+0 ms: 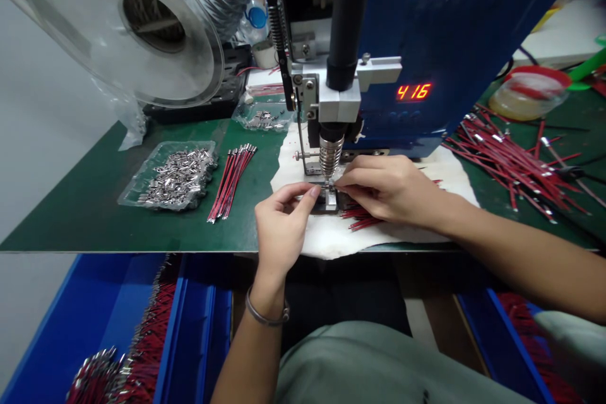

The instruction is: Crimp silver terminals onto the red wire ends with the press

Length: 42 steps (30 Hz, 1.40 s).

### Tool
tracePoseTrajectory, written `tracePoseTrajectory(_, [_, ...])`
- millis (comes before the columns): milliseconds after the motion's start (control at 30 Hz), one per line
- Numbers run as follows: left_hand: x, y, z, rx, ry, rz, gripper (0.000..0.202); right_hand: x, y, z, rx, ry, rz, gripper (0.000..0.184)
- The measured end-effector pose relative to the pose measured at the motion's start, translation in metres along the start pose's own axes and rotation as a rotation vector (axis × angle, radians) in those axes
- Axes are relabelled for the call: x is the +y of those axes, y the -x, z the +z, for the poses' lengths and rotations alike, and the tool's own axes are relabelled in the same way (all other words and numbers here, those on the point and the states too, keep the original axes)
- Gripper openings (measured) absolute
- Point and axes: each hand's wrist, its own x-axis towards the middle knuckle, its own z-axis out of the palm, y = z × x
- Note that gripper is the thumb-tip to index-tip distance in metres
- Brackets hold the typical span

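Directly under the machine's ribbed tip [330,154], a small metal piece [330,197] sits between both hands. The left hand [279,221] pinches at it from the near left; the right hand [388,188], fingers pressed together, holds red wires [362,221] running rightward, equally close.

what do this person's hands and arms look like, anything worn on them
The left hand and right hand are bare: no gloves, no rings that show. The forearms are bare too, with no sleeves in view. The left wrist carries a thin, silvery-grey bracelet.
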Motion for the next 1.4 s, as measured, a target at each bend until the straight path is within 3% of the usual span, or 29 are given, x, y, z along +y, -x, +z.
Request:
tracePoseTrajectory(567, [0.0005, -0.0005, -0.0001, 0.001, -0.002, -0.001, 0.018, -0.0011, 0.0033, 0.0011, 0.036, 0.149, -0.065, 0.018])
tracePoseTrajectory(1400, [-0.0014, -0.0005, 0.0007, 0.009, 0.002, -0.004, 0.019, -0.0019, 0.0026, 0.0009, 0.038, 0.171, -0.085, 0.018])
